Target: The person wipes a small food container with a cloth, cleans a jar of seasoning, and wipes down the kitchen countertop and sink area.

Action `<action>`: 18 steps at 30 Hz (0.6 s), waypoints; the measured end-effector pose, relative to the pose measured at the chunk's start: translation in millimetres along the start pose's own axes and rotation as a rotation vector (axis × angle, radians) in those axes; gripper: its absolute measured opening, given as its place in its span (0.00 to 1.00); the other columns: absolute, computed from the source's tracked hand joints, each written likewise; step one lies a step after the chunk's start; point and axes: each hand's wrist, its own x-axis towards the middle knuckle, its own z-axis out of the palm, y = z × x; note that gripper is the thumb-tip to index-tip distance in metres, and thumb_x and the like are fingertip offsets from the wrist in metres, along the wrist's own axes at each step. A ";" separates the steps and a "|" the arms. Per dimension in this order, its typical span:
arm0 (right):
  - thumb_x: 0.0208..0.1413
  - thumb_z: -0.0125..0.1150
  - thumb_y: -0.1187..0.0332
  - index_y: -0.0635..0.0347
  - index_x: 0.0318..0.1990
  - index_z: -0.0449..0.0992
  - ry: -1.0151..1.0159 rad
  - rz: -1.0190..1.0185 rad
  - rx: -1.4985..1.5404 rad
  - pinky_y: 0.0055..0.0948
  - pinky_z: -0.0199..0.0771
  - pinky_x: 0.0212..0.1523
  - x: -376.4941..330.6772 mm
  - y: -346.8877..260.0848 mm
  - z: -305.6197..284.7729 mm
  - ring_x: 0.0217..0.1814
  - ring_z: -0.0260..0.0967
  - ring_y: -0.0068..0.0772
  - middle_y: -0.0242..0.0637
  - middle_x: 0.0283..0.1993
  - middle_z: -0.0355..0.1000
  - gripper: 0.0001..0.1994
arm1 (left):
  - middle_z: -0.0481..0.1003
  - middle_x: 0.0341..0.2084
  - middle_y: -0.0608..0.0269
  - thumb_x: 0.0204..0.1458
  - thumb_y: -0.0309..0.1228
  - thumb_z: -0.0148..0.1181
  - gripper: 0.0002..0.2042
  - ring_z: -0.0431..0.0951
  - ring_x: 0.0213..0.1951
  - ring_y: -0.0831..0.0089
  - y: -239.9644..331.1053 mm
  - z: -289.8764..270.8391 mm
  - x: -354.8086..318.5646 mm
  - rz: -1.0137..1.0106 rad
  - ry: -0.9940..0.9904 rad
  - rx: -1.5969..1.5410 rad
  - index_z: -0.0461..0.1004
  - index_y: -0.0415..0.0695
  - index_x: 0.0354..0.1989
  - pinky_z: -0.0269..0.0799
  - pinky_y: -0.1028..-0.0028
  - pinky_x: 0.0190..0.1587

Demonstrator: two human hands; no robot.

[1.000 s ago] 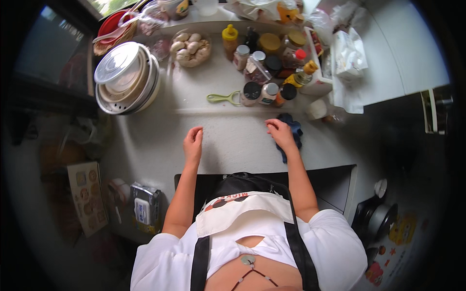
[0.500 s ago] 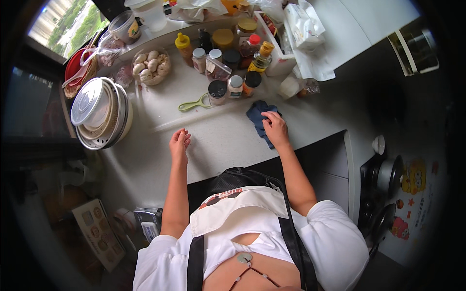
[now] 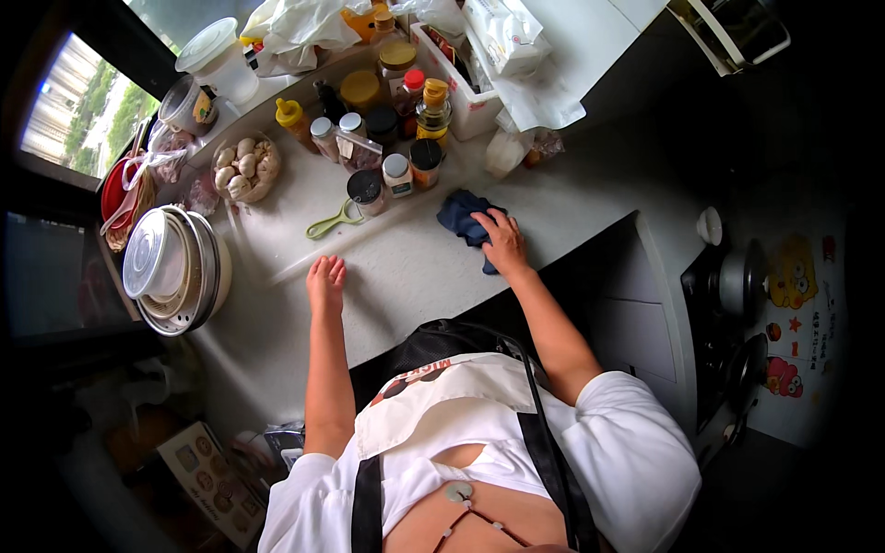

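A crumpled dark blue cloth (image 3: 458,214) lies on the light countertop. My right hand (image 3: 505,247) rests at its right side, touching it with fingers spread and loosely bent; the cloth is not visibly gripped. Further left, my left hand (image 3: 326,284) is held over the counter, empty, its fingers loosely extended and slightly curved. Just beyond the left hand lies a light green peeler (image 3: 334,219). Beside that stands a dark-lidded jar (image 3: 367,192), with a white-capped bottle (image 3: 397,175) and a black-capped jar (image 3: 425,164) to its right.
Several seasoning bottles and an oil bottle (image 3: 433,112) crowd the back. A bowl of garlic (image 3: 244,170) sits left of them, and stacked bowls and colanders (image 3: 180,269) stand at the left edge. A white bin (image 3: 472,109) is at the back right; a pot (image 3: 740,278) stands on the stove.
The view has shifted, so the counter's things sit further left. My right hand's fingers have spread out over the cloth. My left hand's fingers have straightened somewhat.
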 end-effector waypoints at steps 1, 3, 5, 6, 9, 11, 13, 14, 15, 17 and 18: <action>0.32 0.59 0.79 0.44 0.48 0.67 0.017 0.006 0.025 0.36 0.63 0.48 2.1 9.2 -0.4 0.49 0.59 0.47 0.41 0.51 0.60 0.29 | 0.66 0.42 0.50 0.49 0.30 0.53 0.18 0.71 0.41 0.61 -0.1 -1.3 1.0 -0.003 0.005 -0.017 0.60 0.37 0.47 0.70 0.71 0.40; 0.30 0.54 0.81 0.50 0.43 0.71 0.161 -0.016 0.130 0.35 0.63 0.47 6.8 29.2 -6.3 0.46 0.62 0.46 0.42 0.44 0.66 0.25 | 0.64 0.46 0.48 0.50 0.30 0.52 0.21 0.69 0.44 0.60 2.3 2.2 -2.7 -0.004 -0.016 0.009 0.57 0.35 0.50 0.68 0.69 0.43; 0.31 0.53 0.80 0.54 0.42 0.71 0.244 0.080 0.140 0.36 0.63 0.46 12.2 50.5 -16.1 0.44 0.64 0.46 0.43 0.41 0.68 0.23 | 0.63 0.47 0.47 0.51 0.30 0.52 0.22 0.68 0.46 0.59 3.0 0.5 -5.1 -0.001 -0.018 0.013 0.56 0.33 0.52 0.68 0.68 0.44; 0.31 0.53 0.80 0.54 0.43 0.71 0.325 0.093 0.085 0.36 0.64 0.46 12.1 61.1 -22.6 0.45 0.64 0.46 0.43 0.41 0.68 0.23 | 0.63 0.47 0.47 0.50 0.30 0.52 0.22 0.68 0.47 0.58 2.4 0.2 -4.2 0.000 -0.014 0.003 0.56 0.33 0.52 0.68 0.68 0.45; 0.34 0.58 0.76 0.52 0.43 0.70 0.430 0.259 -0.049 0.37 0.60 0.50 12.4 69.4 -39.1 0.48 0.62 0.45 0.40 0.43 0.67 0.21 | 0.62 0.48 0.46 0.50 0.30 0.52 0.22 0.67 0.48 0.58 0.6 -2.3 -1.1 -0.001 -0.009 -0.042 0.57 0.33 0.51 0.68 0.67 0.45; 0.36 0.58 0.75 0.53 0.42 0.71 0.396 0.239 -0.201 0.38 0.58 0.51 13.1 59.0 -42.6 0.49 0.61 0.43 0.39 0.44 0.67 0.19 | 0.62 0.48 0.46 0.50 0.30 0.52 0.21 0.66 0.48 0.58 -1.4 -5.4 1.7 -0.011 0.010 -0.085 0.58 0.32 0.50 0.68 0.67 0.44; 0.38 0.58 0.75 0.54 0.42 0.71 0.365 0.163 -0.180 0.39 0.57 0.52 16.4 45.3 -42.0 0.50 0.61 0.42 0.39 0.44 0.67 0.18 | 0.62 0.47 0.45 0.51 0.30 0.51 0.19 0.67 0.48 0.57 -2.6 -8.2 7.8 -0.019 0.046 -0.144 0.58 0.32 0.48 0.69 0.67 0.43; 0.39 0.58 0.75 0.55 0.42 0.71 0.347 0.100 -0.082 0.38 0.57 0.52 19.0 36.5 -40.1 0.50 0.61 0.42 0.39 0.44 0.68 0.17 | 0.63 0.46 0.45 0.51 0.29 0.51 0.18 0.68 0.46 0.58 -3.7 -8.3 10.8 -0.026 0.069 -0.144 0.59 0.32 0.47 0.70 0.68 0.42; 0.39 0.57 0.74 0.56 0.41 0.72 0.325 0.035 0.017 0.38 0.58 0.52 21.4 27.6 -36.2 0.50 0.61 0.42 0.39 0.44 0.68 0.17 | 0.64 0.45 0.45 0.51 0.29 0.50 0.17 0.69 0.45 0.58 -6.5 -7.8 13.2 -0.032 0.095 -0.147 0.60 0.32 0.46 0.71 0.68 0.41; 0.47 0.54 0.71 0.59 0.41 0.71 0.147 0.096 0.344 0.30 0.69 0.36 30.7 13.0 -14.4 0.35 0.69 0.33 0.38 0.40 0.70 0.12 | 0.67 0.42 0.46 0.51 0.28 0.50 0.15 0.71 0.42 0.59 -6.6 -1.9 20.7 -0.041 0.120 -0.161 0.61 0.32 0.44 0.72 0.69 0.38; 0.49 0.53 0.69 0.60 0.42 0.71 -0.024 0.249 0.578 0.27 0.70 0.30 36.9 4.9 -0.9 0.31 0.69 0.30 0.38 0.39 0.71 0.12 | 0.68 0.41 0.46 0.51 0.28 0.50 0.14 0.72 0.40 0.60 -6.7 1.3 23.8 -0.045 0.127 -0.174 0.61 0.32 0.43 0.73 0.69 0.37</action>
